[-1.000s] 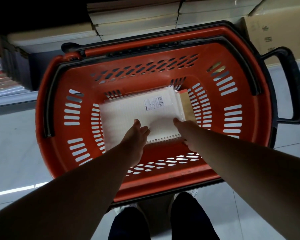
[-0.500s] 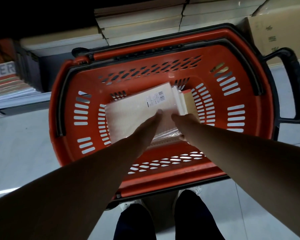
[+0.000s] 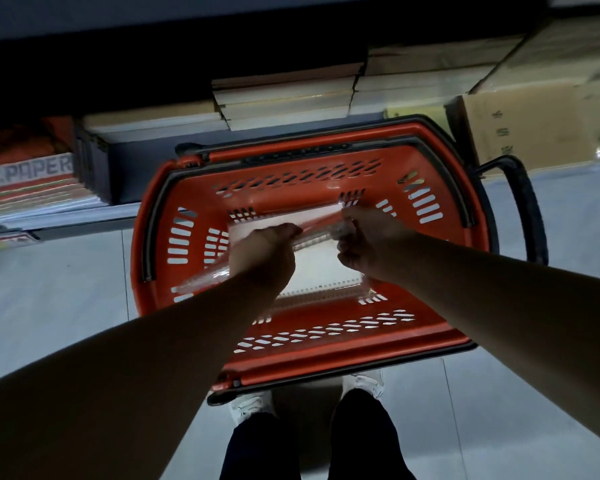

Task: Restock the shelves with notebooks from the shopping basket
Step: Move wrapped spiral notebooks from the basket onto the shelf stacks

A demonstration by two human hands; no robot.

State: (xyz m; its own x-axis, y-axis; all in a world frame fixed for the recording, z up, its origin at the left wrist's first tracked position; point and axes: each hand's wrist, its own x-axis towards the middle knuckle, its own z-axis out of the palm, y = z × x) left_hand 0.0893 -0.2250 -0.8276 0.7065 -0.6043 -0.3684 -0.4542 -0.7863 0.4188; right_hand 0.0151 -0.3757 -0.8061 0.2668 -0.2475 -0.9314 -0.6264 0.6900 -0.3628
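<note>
Both grips close on one plastic-wrapped notebook [image 3: 205, 281]. The left hand [image 3: 264, 252] curls round its long edge near the middle. The right hand [image 3: 368, 242] pinches the upper-right end, though blur hides exactly how those fingers lie.

The notebook is tipped up on edge, so it shows as little more than a thin line. It hangs above the inside of the red shopping basket [image 3: 326, 362], which stands on the floor [image 3: 49, 306] at the person's feet. Its long axis runs on a diagonal from lower left to upper right, with the low end reaching out past the left hand toward the basket's left wall.

A second notebook [image 3: 323, 268] lies flat on the basket bottom directly beneath the hands, its spiral binding toward the person.

The shelves [image 3: 84, 219] lie straight ahead, beyond the basket's far rim, loaded with stacked paper goods [image 3: 284, 98]. A cardboard box [image 3: 534, 126] sits to the right.

The step in hand looks like lifting this notebook out. Restocking then appears to call for raising it clear of the far rim and carrying it forward. The right hand holds the end nearer the shelves, so that end would likely lead.
</note>
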